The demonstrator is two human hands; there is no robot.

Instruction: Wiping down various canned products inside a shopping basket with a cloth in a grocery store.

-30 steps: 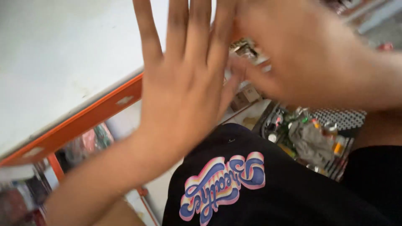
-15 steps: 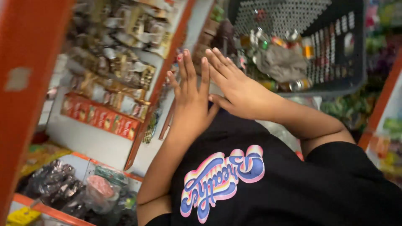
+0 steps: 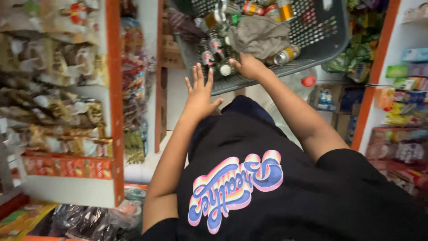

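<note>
Grey perforated plastic forms the shopping basket (image 3: 312, 42), which sits at the far centre of the aisle, loaded with drink cans (image 3: 285, 54), small bottles (image 3: 225, 68) and a crumpled grey-brown cloth (image 3: 258, 35). I note the goods lie jumbled on their sides, heaped rather than stacked.

I see the right hand (image 3: 250, 66) laid on the near rim of the basket, fingers curled over the edge among the bottles; whether they grip the rim or a bottle I cannot tell. The left hand (image 3: 199, 96) hovers just short of the rim, fingers spread and straight, holding nothing.

Nearer, a black shirt with a pastel printed design (image 3: 234, 189) fills the lower frame. An orange-framed shelf (image 3: 113, 102) of packaged snacks stands to the left; another orange-edged rack (image 3: 376, 76) of coloured packets stands to the right, close enough to keep the aisle narrow.
</note>
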